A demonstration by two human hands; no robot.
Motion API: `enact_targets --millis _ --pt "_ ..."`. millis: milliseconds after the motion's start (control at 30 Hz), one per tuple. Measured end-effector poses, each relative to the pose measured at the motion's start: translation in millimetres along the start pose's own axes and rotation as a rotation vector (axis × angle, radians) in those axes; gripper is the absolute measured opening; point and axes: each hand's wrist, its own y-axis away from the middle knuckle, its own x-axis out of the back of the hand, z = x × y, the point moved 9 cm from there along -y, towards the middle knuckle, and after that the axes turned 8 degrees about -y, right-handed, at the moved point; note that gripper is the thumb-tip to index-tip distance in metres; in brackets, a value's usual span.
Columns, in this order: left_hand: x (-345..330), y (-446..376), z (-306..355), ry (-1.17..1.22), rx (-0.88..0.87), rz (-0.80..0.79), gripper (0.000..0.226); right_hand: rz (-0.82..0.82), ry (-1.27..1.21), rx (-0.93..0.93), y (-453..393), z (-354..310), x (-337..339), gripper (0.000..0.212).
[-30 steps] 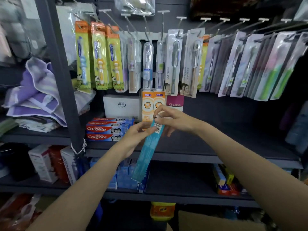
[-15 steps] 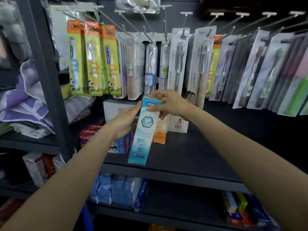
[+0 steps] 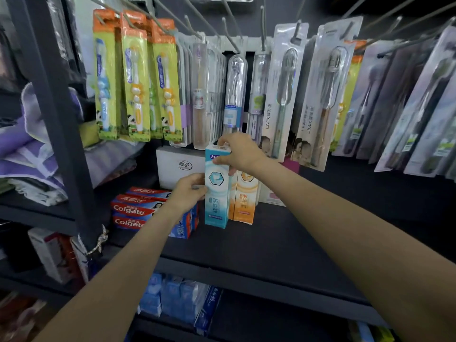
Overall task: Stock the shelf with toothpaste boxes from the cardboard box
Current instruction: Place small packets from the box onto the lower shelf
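Note:
A light-blue toothpaste box (image 3: 217,201) stands upright on the dark shelf (image 3: 271,245), right beside an upright orange toothpaste box (image 3: 244,201). My right hand (image 3: 238,151) grips the blue box at its top end. My left hand (image 3: 188,191) holds its left side near the middle. A stack of red Colgate boxes (image 3: 133,212) lies flat to the left, partly behind my left wrist. The cardboard box is out of view.
Packaged toothbrushes (image 3: 138,82) hang on hooks above the shelf, close over my right hand. A white box (image 3: 176,166) stands at the shelf's back. Folded purple towels (image 3: 32,149) lie beyond the dark upright post (image 3: 56,107). Blue boxes (image 3: 172,297) fill the lower shelf.
Both hands have turned the blue box from hanging tilted in front of the shelf to upright and moved it inward, so its bottom now stands on the shelf against the orange box.

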Motion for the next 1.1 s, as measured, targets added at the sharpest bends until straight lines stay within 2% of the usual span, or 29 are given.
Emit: enact_targets --millis 133,300,667,933,1100 --pt "-4.3 -8.3 -3.8 -0.038 0.014 0.006 0.034 0.008 0.003 -0.006 -3.9 8.3 -4.3 0.044" --pt "-12.9 -11.2 -6.5 -0.046 0.033 0.005 0.032 -0.01 0.122 -0.029 -5.9 16.2 -10.7 0.047" --pt "-12.7 -13.8 3.3 -0.144 -0.038 0.099 0.043 -0.005 0.031 -0.061 -10.9 26.2 -5.5 0.048" --pt "-12.1 -13.4 -6.1 -0.198 -0.015 0.083 0.048 0.002 0.187 -0.058 -16.4 23.2 -9.4 0.049" --pt "-11.0 -9.6 -6.4 -0.22 -0.03 0.074 0.047 0.026 0.191 -0.068 -10.4 20.0 -6.8 0.048"
